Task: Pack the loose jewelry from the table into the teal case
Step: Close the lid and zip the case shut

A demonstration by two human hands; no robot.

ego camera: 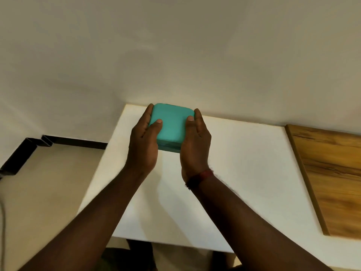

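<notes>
Two hands clamped on the case: left hand (pixel 143 145) along its left side, thumb flat on the lid, fingers wrapped round the far left corner; right hand (pixel 195 141) mirrored on the right side, thumb on the lid near the far right corner. Between the palms, the teal case (pixel 172 126), lid shut, roughly square so no clear long axis, equally near both hands, at the far edge of the white counter (pixel 244 173) close to the wall. No loose jewelry in view. Probably the opening step next. To the right, a wooden board (pixel 332 173).
</notes>
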